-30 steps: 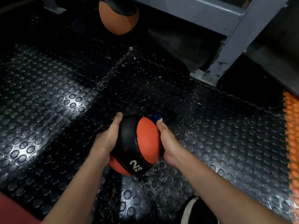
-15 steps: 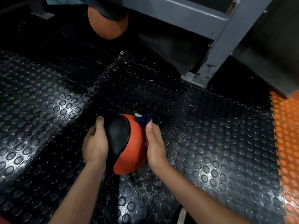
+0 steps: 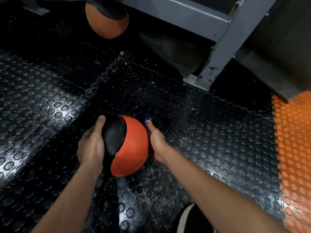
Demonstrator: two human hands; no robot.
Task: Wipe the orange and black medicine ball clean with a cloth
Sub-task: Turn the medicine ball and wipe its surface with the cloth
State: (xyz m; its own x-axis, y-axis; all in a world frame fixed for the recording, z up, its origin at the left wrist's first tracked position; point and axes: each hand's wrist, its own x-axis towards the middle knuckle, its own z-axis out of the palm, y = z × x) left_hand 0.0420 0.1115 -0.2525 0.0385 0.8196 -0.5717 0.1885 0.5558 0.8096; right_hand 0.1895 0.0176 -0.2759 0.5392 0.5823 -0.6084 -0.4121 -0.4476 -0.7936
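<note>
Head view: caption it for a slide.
Left hand steadies the medicine ball; right hand presses a cloth against it.

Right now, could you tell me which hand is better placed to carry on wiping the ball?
The right hand, I think: it presses the dark cloth against the medicine ball's right side. The left hand grips the black panel on the other side, steadying it, and holds no cloth.

I see the medicine ball (image 3: 129,145) above the studded black floor (image 3: 210,148), round, with a broad orange panel turned up toward me and a curved black panel on its left side. The cloth (image 3: 146,118) is dark blue, bunched against the ball's upper right edge, mostly hidden behind it.
</note>
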